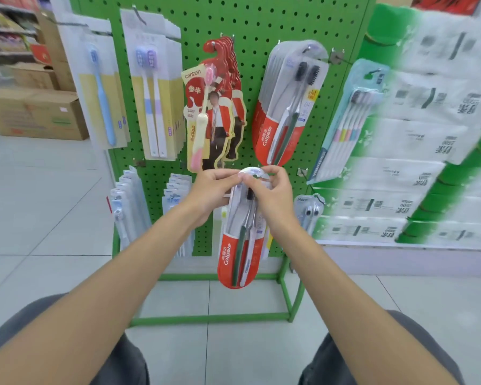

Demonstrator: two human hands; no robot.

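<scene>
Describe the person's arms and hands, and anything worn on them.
The left forearm and right forearm are bare as far as the frame shows, with no sleeve in view. The left hand and right hand are bare too: no gloves, and no ring, watch or bracelet visible. Dark grey trousers cover the knees at the bottom edge.

open floor (39, 190) left of pegboard rack (261, 23); hanging toothbrush packs (286, 107) crowd it; tissue stacks (400, 162) block right.
</scene>
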